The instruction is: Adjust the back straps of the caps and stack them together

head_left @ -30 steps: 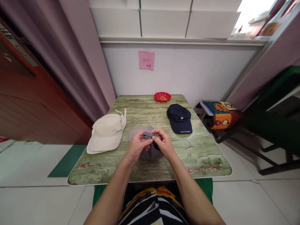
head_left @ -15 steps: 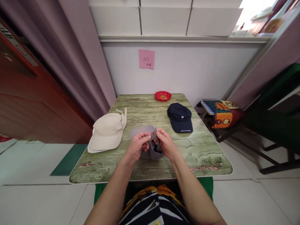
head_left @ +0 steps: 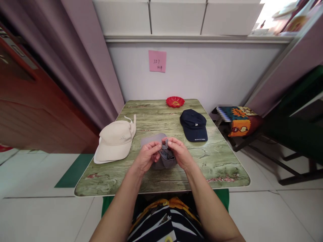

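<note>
Item under examination: a grey cap point(head_left: 165, 164), directly below and between the fingertips of both hands, at the near part of the wood-patterned table point(head_left: 217, 158). The brim point(head_left: 152, 138), a paler grey with a slight mauve cast, points away from the person; it shows beyond the left fingers, its edge smoothly curved. The crown, a darker grey, sits on the near side of the fingers and looks soft and rounded. Its opening is turned up toward the fingers, with folded, shadowed cloth inside. Whether the front bears a mark cannot be told.

The adjusting strap point(head_left: 165, 145) is of a similar grey and stands raised between the two hands. A small fitting appears on it, too small to identify.

Left hand point(head_left: 148, 156): thumb and forefinger pinch the strap from its left side; the remaining fingers are curled beneath. Right hand point(head_left: 180, 153): thumb and forefinger pinch the strap from its right side, close to the left fingertips.

Surroundings: a beige cap point(head_left: 114, 139), loose strap raised, lies well to the left of the left fingers. A navy cap point(head_left: 193, 124) with white lettering lies beyond and right of the right fingers. A red scalloped dish point(head_left: 175, 102) stands farther beyond the fingertips, near the table's far edge.
</note>
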`<action>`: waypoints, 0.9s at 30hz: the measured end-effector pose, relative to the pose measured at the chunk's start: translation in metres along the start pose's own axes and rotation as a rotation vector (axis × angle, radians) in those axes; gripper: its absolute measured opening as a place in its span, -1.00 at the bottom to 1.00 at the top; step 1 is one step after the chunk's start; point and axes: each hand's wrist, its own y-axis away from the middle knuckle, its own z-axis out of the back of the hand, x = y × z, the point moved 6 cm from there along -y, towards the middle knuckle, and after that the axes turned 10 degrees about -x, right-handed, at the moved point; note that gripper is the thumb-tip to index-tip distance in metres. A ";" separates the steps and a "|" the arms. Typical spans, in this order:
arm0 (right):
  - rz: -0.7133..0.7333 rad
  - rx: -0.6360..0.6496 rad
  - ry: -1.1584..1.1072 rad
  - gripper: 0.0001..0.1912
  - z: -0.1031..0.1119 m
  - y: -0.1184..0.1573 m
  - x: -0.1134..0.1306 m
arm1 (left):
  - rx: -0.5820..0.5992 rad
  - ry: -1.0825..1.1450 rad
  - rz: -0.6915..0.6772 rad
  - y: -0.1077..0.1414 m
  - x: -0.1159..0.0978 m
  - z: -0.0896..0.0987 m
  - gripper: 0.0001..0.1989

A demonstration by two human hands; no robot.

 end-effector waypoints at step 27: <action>0.090 -0.187 -0.029 -0.82 0.003 0.000 0.000 | 0.050 0.038 0.013 0.004 0.002 -0.006 -0.63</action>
